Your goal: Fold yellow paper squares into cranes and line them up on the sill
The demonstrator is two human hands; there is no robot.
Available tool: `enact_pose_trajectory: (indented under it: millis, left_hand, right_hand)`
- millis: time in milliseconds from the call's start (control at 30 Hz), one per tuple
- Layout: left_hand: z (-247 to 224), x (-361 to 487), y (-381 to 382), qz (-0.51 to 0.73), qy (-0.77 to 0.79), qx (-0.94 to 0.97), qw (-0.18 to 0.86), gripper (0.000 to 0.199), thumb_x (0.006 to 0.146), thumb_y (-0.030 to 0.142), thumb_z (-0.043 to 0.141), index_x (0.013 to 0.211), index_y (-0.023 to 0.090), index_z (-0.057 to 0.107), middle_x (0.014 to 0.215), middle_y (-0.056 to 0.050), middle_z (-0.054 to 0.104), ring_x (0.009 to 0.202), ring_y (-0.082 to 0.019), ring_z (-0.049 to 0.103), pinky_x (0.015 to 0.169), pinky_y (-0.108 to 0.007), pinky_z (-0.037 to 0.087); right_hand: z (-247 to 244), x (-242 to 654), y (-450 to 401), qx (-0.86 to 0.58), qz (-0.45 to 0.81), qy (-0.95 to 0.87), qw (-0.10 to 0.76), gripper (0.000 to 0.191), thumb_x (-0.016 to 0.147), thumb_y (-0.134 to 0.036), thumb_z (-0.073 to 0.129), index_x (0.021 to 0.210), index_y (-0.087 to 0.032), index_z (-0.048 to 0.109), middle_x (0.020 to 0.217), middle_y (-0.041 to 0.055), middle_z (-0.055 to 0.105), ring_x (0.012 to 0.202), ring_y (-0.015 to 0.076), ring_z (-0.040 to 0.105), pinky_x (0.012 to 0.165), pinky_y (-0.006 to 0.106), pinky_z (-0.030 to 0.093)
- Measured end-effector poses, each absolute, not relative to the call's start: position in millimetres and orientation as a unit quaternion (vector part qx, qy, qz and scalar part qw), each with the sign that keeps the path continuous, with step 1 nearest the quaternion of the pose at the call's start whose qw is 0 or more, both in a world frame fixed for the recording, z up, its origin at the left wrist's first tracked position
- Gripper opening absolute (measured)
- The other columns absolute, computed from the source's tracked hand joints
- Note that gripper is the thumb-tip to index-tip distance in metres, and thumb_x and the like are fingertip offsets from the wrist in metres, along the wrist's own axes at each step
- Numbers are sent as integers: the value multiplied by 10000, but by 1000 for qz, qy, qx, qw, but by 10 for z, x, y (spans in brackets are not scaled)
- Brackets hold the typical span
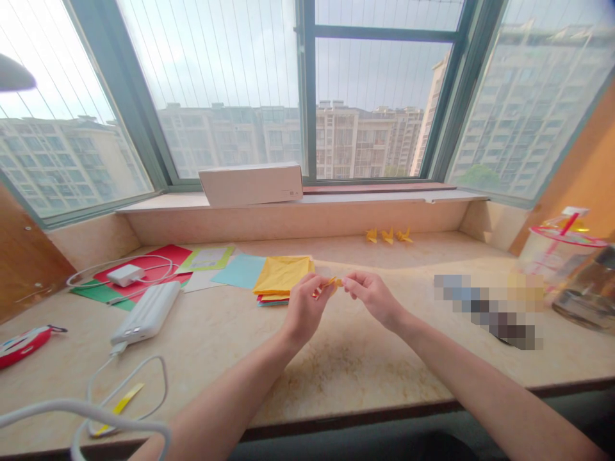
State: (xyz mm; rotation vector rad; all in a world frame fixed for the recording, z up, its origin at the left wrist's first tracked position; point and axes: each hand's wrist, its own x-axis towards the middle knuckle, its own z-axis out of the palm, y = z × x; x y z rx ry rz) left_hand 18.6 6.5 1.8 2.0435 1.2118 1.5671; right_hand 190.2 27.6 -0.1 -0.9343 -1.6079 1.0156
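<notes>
Between my two hands is a small folded piece of yellow paper point(335, 282), held above the counter. My left hand point(307, 302) pinches its left end, and the fingers of my right hand point(369, 291) are closed on its right end. Much of the paper is covered by fingertips, so its exact shape is unclear. Just left of my left hand lies a stack of coloured paper squares point(281, 275), yellow on top. Three small folded yellow paper cranes point(388, 236) stand in a row near the back wall, beyond my right hand.
Left are coloured sheets point(168, 256), a white charger point(125, 275), a power bank point(147, 312), cables point(163, 378), a yellow strip point(122, 406) and a red object point(26, 346). A white box point(252, 184) rests on the sill. Right stand a cup point(560, 253) and a glass container point(589, 294).
</notes>
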Motion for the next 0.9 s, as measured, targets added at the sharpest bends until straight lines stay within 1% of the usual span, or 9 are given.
enact_pose_trajectory:
  millis: [167, 300, 400, 533, 767, 900]
  left_hand:
    - [14, 194, 62, 541, 423, 714, 136, 138, 858, 271, 651, 765, 192, 717, 714, -1, 641, 616, -124, 542, 628, -240, 430]
    - [2, 192, 69, 529, 431, 720, 131, 138, 863, 251, 637, 765, 183, 706, 713, 2, 636, 612, -116, 538, 626, -234, 433]
    - [-1, 191, 76, 526, 429, 723, 133, 135, 859, 242, 640, 757, 178, 700, 706, 3, 628, 610, -114, 535, 621, -231, 428]
    - [-27, 192, 101, 519, 429, 723, 156, 149, 854, 258, 645, 742, 172, 692, 690, 2, 620, 612, -117, 542, 613, -231, 423]
    - [-51, 185, 133, 528, 435, 693, 228, 189, 850, 324, 646, 767, 162, 692, 735, -23, 659, 671, -147, 582, 641, -253, 444]
    - [-7, 190, 104, 541, 422, 681, 257, 193, 856, 326, 633, 774, 162, 692, 736, -25, 662, 692, -150, 582, 649, -251, 443]
  right_hand:
    - [-22, 1898, 286, -398, 406, -667, 481, 300, 817, -434, 590, 679, -171, 636, 563, -27, 511, 541, 118, 422, 522, 256, 332]
    - [-35, 1891, 280, -410, 382, -675, 480, 290, 824, -435, 598, 773, -157, 663, 615, -13, 559, 561, 121, 449, 542, 263, 342]
    - [-49, 1894, 290, -418, 362, -673, 492, 259, 811, -420, 629, 837, -164, 653, 610, -20, 563, 545, 121, 453, 523, 258, 336]
    - [-64, 1901, 307, -409, 345, -672, 512, 204, 794, -376, 660, 843, -181, 625, 600, -27, 566, 543, 125, 467, 520, 253, 350]
    - [-11, 1902, 257, -384, 308, -708, 506, 165, 830, -337, 639, 864, -184, 690, 765, 43, 685, 678, 162, 566, 609, 283, 436]
    - [14, 1904, 230, -362, 292, -721, 513, 167, 844, -334, 647, 903, -198, 722, 867, 58, 729, 744, 173, 609, 687, 308, 468]
